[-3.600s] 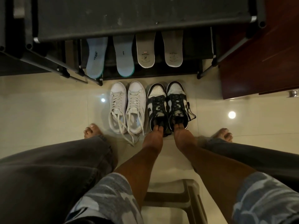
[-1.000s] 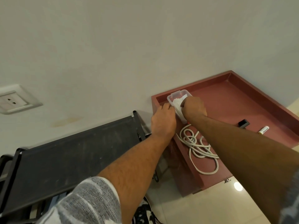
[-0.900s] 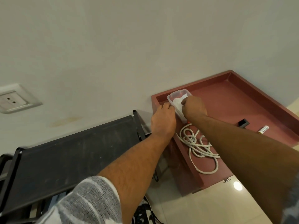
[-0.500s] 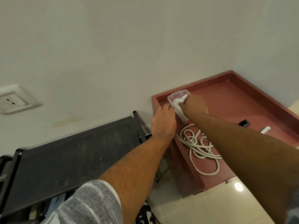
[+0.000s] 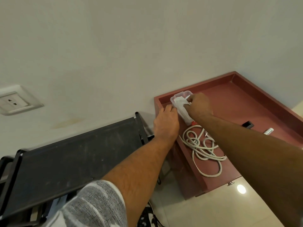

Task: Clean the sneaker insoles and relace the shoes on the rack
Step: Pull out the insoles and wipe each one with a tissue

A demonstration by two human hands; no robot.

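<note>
1. The person stretches both arms to the red-brown table (image 5: pixel 255 102) at two o'clock, just beside the black shoe rack (image 5: pixel 73 154) at eight o'clock.
2. The left hand (image 5: pixel 166 122) holds the clear plastic box (image 5: pixel 184 114) by its near wall, fingers curled at the rim. The box sits in the table's eleven o'clock corner, close against the wall.
3. The right hand (image 5: pixel 199 104) pinches a white wipe (image 5: pixel 179 101) at the box's mouth.
4. A white cord (image 5: pixel 203 149), shoelaces by the look of it, lies loosely coiled on the table at five o'clock from the box. Neither hand touches it.
5. A black-and-white sneaker (image 5: pixel 146 218) shows only as a sliver on the floor at six o'clock. I can't tell whether it is laced.
6. To my eye the job is barely under way. The wipe isn't yet clear of the box and no insole is in hand. Wiping the insoles, refitting them, threading the laces and racking the shoes all appear to be left.
</note>
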